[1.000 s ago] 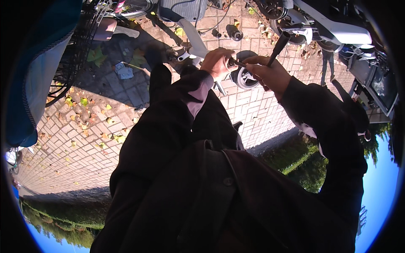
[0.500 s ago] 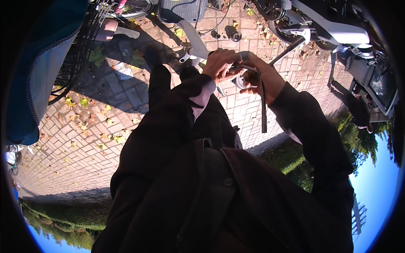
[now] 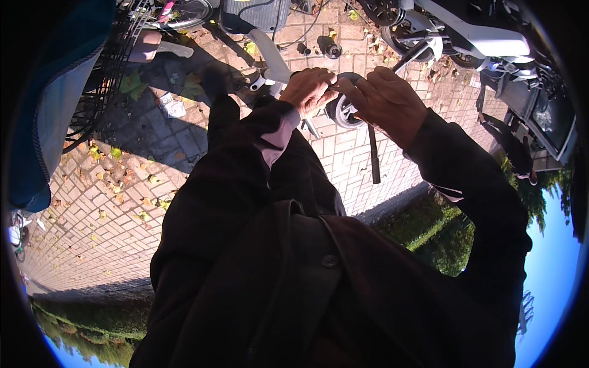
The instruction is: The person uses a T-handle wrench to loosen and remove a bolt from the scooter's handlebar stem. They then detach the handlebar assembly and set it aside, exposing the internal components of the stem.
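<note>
My left hand [image 3: 308,93] is closed, its thumb and fingertips pinching at a dark curved part [image 3: 350,77] that spans the gap to my right hand. My right hand [image 3: 388,101] is curled over the other end of that part, knuckles up. What exactly the fingers grip is hidden. A dark bar [image 3: 375,156] hangs down below my right hand, and another dark bar [image 3: 412,56] slants up beyond it. Under the hands shows a small spoked wheel [image 3: 348,115]. A pale curved frame [image 3: 270,58] with a ring-shaped end [image 3: 256,84] lies just left of my left hand.
Two dark cylindrical pieces [image 3: 331,49] lie on the brick paving [image 3: 343,153] ahead. White scooters [image 3: 485,37] are parked at the far right, and a black wire basket [image 3: 101,86] stands left beside a blue cover [image 3: 61,110]. A grey footboard [image 3: 254,15] is at the top.
My right hand has rolled from fingers-under to knuckles-up over the part, uncovering more of the wheel. My left hand stays closed at the same part. The whole view has shifted slightly.
</note>
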The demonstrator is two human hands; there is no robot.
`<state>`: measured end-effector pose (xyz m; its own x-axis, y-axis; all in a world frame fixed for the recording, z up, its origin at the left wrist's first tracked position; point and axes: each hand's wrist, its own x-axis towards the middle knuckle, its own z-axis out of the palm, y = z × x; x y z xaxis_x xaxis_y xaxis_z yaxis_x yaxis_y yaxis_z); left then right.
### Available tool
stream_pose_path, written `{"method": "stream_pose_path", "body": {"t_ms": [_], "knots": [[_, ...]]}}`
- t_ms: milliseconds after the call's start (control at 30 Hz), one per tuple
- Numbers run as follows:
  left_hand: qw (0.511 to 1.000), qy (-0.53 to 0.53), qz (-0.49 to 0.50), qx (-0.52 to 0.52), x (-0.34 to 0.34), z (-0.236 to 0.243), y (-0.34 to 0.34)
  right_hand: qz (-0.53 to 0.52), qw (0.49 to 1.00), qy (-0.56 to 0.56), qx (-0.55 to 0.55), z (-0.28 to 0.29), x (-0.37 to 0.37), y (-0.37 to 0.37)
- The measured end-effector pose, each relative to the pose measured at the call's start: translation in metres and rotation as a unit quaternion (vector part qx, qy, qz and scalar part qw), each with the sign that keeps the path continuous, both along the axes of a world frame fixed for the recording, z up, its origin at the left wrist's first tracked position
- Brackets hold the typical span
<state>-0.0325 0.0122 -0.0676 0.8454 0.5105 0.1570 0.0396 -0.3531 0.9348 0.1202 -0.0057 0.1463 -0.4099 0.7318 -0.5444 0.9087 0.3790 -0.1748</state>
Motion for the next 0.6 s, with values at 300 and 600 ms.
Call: {"method": "stream_pose_path", "body": {"t_ms": [300,600], "knots": [[0.998,0.045,0.011,-0.037,0.005,-0.003,-0.008,-0.792,0.381,0.324,-0.350,-0.042,-0.023,-0.014],[0.999,0.026,-0.004,-0.042,0.001,0.000,-0.003,-0.852,0.261,0.350,-0.291,-0.045,-0.023,-0.021]]}}
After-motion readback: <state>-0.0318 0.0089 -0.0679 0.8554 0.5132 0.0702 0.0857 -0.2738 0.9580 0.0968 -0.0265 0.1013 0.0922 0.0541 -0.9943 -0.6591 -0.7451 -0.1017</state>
